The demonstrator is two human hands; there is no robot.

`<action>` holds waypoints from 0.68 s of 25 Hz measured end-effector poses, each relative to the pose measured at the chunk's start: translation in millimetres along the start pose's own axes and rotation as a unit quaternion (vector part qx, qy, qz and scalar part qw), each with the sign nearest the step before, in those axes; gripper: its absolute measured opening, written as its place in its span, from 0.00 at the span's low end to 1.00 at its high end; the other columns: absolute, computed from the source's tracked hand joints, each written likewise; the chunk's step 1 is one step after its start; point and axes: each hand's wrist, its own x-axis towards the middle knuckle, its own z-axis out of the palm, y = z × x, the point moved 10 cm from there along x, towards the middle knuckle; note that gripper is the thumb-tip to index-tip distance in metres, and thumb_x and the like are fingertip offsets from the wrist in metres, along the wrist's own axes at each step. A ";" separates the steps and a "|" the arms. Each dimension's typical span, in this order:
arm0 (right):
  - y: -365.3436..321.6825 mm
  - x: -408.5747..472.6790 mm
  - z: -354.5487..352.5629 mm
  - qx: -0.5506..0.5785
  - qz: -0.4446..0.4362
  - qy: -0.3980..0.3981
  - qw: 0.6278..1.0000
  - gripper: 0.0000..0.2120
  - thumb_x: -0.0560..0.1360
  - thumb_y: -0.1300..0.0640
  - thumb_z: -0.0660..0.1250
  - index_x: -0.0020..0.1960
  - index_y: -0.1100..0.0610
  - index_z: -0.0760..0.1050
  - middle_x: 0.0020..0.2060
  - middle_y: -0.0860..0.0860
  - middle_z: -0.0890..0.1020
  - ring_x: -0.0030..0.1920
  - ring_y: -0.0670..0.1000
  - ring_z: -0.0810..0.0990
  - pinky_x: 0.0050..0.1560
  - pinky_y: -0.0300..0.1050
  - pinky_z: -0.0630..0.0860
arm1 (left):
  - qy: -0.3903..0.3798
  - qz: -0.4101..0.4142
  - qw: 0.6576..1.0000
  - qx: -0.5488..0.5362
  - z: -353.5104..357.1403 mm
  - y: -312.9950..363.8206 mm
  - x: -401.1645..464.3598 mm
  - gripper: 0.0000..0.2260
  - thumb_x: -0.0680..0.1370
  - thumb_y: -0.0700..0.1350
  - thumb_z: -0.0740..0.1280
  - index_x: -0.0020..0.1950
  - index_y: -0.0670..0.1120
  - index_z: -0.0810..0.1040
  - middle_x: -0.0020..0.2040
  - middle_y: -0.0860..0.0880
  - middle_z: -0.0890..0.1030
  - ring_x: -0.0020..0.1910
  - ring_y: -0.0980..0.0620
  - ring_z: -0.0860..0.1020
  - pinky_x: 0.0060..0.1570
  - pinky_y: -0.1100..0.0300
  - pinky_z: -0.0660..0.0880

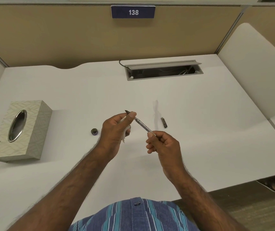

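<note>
A slim pen, with a clear tubular barrel and a dark pointed nib, hangs tilted above the smooth white bench. The left hand curls its fingers round the nib end, with a crumpled scrap of white tissue tucked in the palm. The right hand pinches the rear end between thumb and fingers. A short dark cylindrical cap lies on the bench just right of the hands. A small round dark pot sits to their left, and further left is a patterned tissue box with an oval metal opening.
</note>
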 end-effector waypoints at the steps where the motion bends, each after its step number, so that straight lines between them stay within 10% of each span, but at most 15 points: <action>1: -1.0 0.4 -0.4 -0.002 -0.004 0.002 1.000 0.07 0.80 0.55 0.75 0.52 0.58 0.85 0.37 0.51 0.87 0.36 0.50 0.84 0.40 0.45 0.83 | 0.000 -0.003 1.000 -0.002 0.5 -0.7 0.5 0.17 0.77 0.54 0.78 0.48 0.39 0.85 0.36 0.44 0.66 0.35 0.47 0.66 0.43 0.49 0.66; 10: 3.8 1.0 12.2 0.031 0.053 -0.042 0.997 0.22 0.84 0.44 0.65 0.46 0.60 0.88 0.38 0.58 0.86 0.38 0.54 0.83 0.42 0.50 0.84 | 0.007 -0.024 0.999 -0.031 -2.0 -9.2 5.3 0.10 0.76 0.53 0.79 0.47 0.47 0.88 0.33 0.49 0.69 0.33 0.49 0.67 0.36 0.56 0.66; 17: -2.2 5.0 6.9 0.029 0.019 -0.023 0.999 0.12 0.83 0.51 0.71 0.47 0.58 0.86 0.38 0.55 0.86 0.38 0.54 0.84 0.41 0.50 0.83 | 0.001 -0.008 1.000 -0.016 -3.3 -5.9 9.7 0.14 0.75 0.55 0.79 0.49 0.44 0.88 0.34 0.47 0.68 0.34 0.48 0.66 0.37 0.55 0.65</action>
